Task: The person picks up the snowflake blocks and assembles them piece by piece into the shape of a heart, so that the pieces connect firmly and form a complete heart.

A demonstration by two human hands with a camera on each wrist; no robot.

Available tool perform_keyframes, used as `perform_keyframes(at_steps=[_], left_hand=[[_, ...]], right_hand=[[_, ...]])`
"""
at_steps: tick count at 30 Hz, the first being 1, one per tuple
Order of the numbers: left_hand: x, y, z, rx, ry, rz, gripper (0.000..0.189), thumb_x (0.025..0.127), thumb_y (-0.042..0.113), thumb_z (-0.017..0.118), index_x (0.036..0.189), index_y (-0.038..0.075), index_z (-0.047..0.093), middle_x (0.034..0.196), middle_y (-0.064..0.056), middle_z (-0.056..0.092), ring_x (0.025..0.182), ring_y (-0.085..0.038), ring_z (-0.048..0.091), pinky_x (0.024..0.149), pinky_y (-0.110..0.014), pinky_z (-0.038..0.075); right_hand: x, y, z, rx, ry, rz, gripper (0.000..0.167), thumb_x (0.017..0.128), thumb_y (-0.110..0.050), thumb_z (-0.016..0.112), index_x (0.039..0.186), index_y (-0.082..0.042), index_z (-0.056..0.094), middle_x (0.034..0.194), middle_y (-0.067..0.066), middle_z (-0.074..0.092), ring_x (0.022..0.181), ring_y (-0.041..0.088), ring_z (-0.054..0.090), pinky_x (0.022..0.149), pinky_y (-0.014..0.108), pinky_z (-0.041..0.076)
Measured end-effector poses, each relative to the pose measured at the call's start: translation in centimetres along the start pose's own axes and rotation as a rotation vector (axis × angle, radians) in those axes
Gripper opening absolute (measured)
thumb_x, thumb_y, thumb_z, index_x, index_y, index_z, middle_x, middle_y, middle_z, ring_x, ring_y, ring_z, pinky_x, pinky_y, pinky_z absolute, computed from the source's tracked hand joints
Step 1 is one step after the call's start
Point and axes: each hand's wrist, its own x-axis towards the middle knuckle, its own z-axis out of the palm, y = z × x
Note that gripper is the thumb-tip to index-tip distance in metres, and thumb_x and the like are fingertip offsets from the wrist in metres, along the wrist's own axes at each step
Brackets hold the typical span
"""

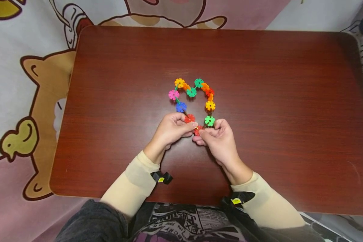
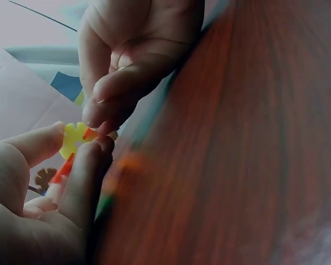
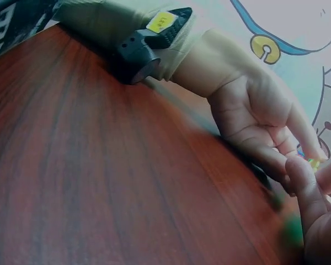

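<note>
A heart-shaped chain of colourful notched plastic snowflake discs (image 1: 191, 92) lies on the table, its lower point between both hands. My left hand (image 1: 171, 129) pinches the lower left end; the left wrist view shows a yellow disc (image 2: 70, 141) between its thumb and finger. One red disc (image 1: 189, 118) sits just above the left thumb. My right hand (image 1: 223, 143) pinches another red disc (image 1: 198, 130) at the bottom. Beside the right fingers is a light green disc (image 1: 209, 121). The fingertips of both hands nearly meet and partly hide the joint.
The brown wooden table (image 1: 275, 101) extends around the chain on all sides. Cloth with cartoon animals (image 1: 19, 139) covers the area beyond its left and far edges. Small black cameras (image 1: 161, 177) are strapped on both sleeved wrists.
</note>
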Motion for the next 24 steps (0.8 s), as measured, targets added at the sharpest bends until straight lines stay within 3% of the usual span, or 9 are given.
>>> perform_keyframes(at_steps=[3, 8, 12, 15, 18, 21, 24], left_hand=[[0.0, 0.1, 0.0, 0.024, -0.012, -0.033, 0.017, 0.094, 0.004, 0.081, 0.085, 0.001, 0.067, 0.076, -0.011, 0.076, 0.065, -0.012, 0.074, 0.064, -0.027, 0.065], [0.0, 0.3, -0.4, 0.095, -0.052, -0.086, 0.020, 0.097, 0.014, 0.082, 0.096, -0.001, 0.069, 0.083, -0.013, 0.078, 0.069, -0.016, 0.076, 0.063, -0.031, 0.066], [-0.2, 0.8, -0.8, 0.284, -0.063, -0.071, 0.026, 0.095, 0.023, 0.084, 0.093, 0.002, 0.069, 0.076, -0.012, 0.077, 0.063, -0.019, 0.075, 0.058, -0.032, 0.065], [-0.4, 1.3, -1.3, 0.445, -0.055, -0.054, 0.030, 0.094, 0.030, 0.085, 0.088, 0.005, 0.069, 0.069, -0.008, 0.074, 0.058, -0.020, 0.072, 0.056, -0.031, 0.063], [-0.5, 1.8, -1.6, 0.563, -0.035, -0.062, 0.035, 0.092, 0.039, 0.086, 0.085, 0.009, 0.069, 0.066, -0.005, 0.072, 0.057, -0.019, 0.071, 0.054, -0.031, 0.061], [-0.5, 2.5, -2.3, 0.684, -0.004, -0.043, 0.040, 0.090, 0.050, 0.085, 0.085, 0.013, 0.071, 0.065, -0.003, 0.071, 0.059, -0.017, 0.069, 0.056, -0.031, 0.056], [-0.4, 3.3, -3.9, 0.814, 0.052, 0.064, 0.040, 0.089, 0.054, 0.082, 0.090, 0.016, 0.073, 0.071, 0.001, 0.071, 0.066, -0.016, 0.067, 0.062, -0.034, 0.054]], right_hand=[[0.0, -0.2, -0.3, -0.105, -0.034, 0.024, 0.043, 0.098, 0.016, 0.061, 0.098, -0.011, 0.028, 0.085, 0.023, 0.076, 0.067, 0.022, 0.078, 0.061, 0.034, 0.066], [-0.3, -0.8, -0.9, -0.427, -0.097, 0.021, 0.039, 0.098, 0.000, 0.073, 0.100, -0.006, 0.035, 0.086, 0.025, 0.077, 0.063, 0.024, 0.077, 0.055, 0.038, 0.065], [-0.5, -1.4, -1.4, -0.635, -0.145, -0.008, 0.040, 0.097, -0.011, 0.080, 0.099, -0.004, 0.041, 0.077, 0.013, 0.077, 0.058, 0.026, 0.075, 0.049, 0.033, 0.062], [-0.5, -1.6, -1.6, -0.724, -0.184, -0.042, 0.039, 0.096, -0.017, 0.083, 0.094, -0.005, 0.046, 0.069, 0.006, 0.074, 0.056, 0.025, 0.073, 0.047, 0.031, 0.060], [-0.2, -2.0, -2.2, -0.766, -0.209, -0.125, 0.038, 0.095, -0.019, 0.085, 0.087, -0.007, 0.050, 0.063, 0.001, 0.069, 0.053, 0.021, 0.071, 0.044, 0.027, 0.054], [0.3, -2.9, -3.4, -0.754, -0.183, -0.255, 0.035, 0.093, -0.015, 0.086, 0.083, -0.008, 0.053, 0.061, 0.001, 0.066, 0.053, 0.016, 0.067, 0.044, 0.022, 0.050], [1.0, -4.4, -5.1, -0.762, -0.107, -0.409, 0.029, 0.091, -0.006, 0.086, 0.084, -0.004, 0.058, 0.065, 0.003, 0.066, 0.055, 0.011, 0.063, 0.049, 0.017, 0.049]])
